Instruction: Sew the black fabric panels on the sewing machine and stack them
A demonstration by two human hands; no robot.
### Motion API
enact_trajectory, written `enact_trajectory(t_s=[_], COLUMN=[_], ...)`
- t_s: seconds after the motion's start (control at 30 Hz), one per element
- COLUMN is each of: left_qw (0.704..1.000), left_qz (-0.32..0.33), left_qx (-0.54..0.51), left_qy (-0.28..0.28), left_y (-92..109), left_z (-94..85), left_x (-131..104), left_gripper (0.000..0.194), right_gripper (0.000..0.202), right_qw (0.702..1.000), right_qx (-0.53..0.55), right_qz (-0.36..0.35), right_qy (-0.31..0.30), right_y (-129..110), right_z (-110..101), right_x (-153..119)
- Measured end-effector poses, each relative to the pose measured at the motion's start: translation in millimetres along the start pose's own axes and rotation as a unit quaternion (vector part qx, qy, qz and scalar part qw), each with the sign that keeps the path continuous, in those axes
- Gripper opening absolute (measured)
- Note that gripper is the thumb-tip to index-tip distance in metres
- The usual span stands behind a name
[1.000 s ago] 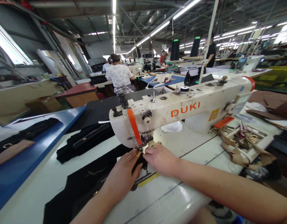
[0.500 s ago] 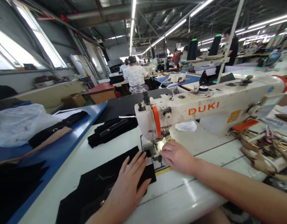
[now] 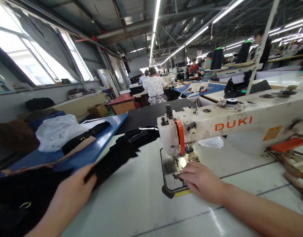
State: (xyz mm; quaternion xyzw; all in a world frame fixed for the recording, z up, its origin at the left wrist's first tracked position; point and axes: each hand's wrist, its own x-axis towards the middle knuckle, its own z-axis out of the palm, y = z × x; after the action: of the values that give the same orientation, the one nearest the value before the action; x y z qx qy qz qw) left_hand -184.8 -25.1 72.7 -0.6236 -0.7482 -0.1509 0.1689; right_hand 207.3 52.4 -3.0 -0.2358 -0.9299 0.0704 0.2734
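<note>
So the black cloth [image 3: 115,162] is looking matte and floppy, kinda long, with a jagged right edge. One piece, I think, but layers aren't showing clearly. It's hanging over the white table [image 3: 136,200] left of the sewing machine [image 3: 200,121], its long axis running near left to far right. The left hand [image 3: 74,187] is clamping its near end, thumb against fingers. The right hand [image 3: 202,179] is resting by the needle area, fingers bunching together; can't tell if they're pinching anything. Farther out, one crinkly plastic bag [image 3: 57,131] is sitting on the glossy blue table [image 3: 110,135] at left, and two black thread cones [image 3: 217,59] are standing far right.
</note>
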Motion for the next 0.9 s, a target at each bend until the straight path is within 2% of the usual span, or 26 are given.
enact_trajectory(t_s=[0.07, 0.1, 0.17, 0.23, 0.27, 0.3, 0.37, 0.43, 0.47, 0.53, 0.6, 0.67, 0.73, 0.8, 0.9], left_qw=[0.999, 0.998, 1.0, 0.999, 0.999, 0.998, 0.996, 0.996, 0.996, 0.995, 0.992, 0.988, 0.986, 0.983, 0.978], left_qz=[-0.022, -0.017, 0.015, 0.027, 0.023, 0.014, -0.003, -0.009, -0.009, 0.001, 0.017, 0.024, -0.002, -0.052, -0.102], left_qx=[0.011, 0.01, 0.003, 0.004, 0.007, 0.012, 0.019, 0.022, 0.022, 0.021, 0.022, 0.031, 0.055, 0.08, 0.087], left_qy=[0.046, 0.054, 0.026, -0.018, -0.042, -0.062, -0.083, -0.089, -0.09, -0.1, -0.123, -0.149, -0.155, -0.155, -0.161], left_y=[22, 35, 61, 83, 91, 97, 102, 98, 93, 77, 52, 18, -19, -51, -77], left_z=[-24.0, -28.8, -20.6, 7.9, 26.4, 45.3, 77.3, 93.5, 94.5, 83.2, 58.3, 26.6, -4.8, -28.9, -44.7], left_x=[59, 83, 114, 123, 122, 119, 107, 92, 83, 60, 32, 0, -32, -59, -80], left_gripper=[0.043, 0.045, 0.047, 0.045, 0.032, 0.034, 0.04, 0.049, 0.053, 0.057, 0.055, 0.05, 0.041, 0.037, 0.028], right_gripper=[0.021, 0.021, 0.024, 0.026, 0.027, 0.028, 0.028, 0.027, 0.027, 0.025, 0.025, 0.025, 0.025, 0.025, 0.025], right_qw=[1.0, 1.0, 0.999, 0.999, 0.999, 0.999, 1.0, 0.999, 0.999, 0.997, 0.996, 0.996, 0.997, 0.997, 0.997], right_qx=[0.011, 0.017, 0.027, 0.034, 0.033, 0.028, 0.006, -0.014, -0.022, -0.033, -0.035, -0.031, -0.025, -0.022, -0.028], right_qz=[0.01, 0.016, 0.029, 0.034, 0.034, 0.029, 0.01, -0.013, -0.023, -0.036, -0.043, -0.045, -0.041, -0.039, -0.043], right_qy=[-0.008, -0.013, -0.019, -0.018, -0.015, -0.005, 0.016, 0.033, 0.041, 0.056, 0.068, 0.072, 0.068, 0.066, 0.066], right_y=[0, 0, 0, 1, 2, 3, 8, 12, 14, 15, 15, 15, 14, 14, 14], right_z=[-1, -1, -1, 1, 2, 4, 8, 11, 12, 13, 13, 13, 14, 15, 17], right_x=[0, 0, -2, -5, -7, -8, -11, -14, -14, -15, -16, -16, -16, -16, -16])
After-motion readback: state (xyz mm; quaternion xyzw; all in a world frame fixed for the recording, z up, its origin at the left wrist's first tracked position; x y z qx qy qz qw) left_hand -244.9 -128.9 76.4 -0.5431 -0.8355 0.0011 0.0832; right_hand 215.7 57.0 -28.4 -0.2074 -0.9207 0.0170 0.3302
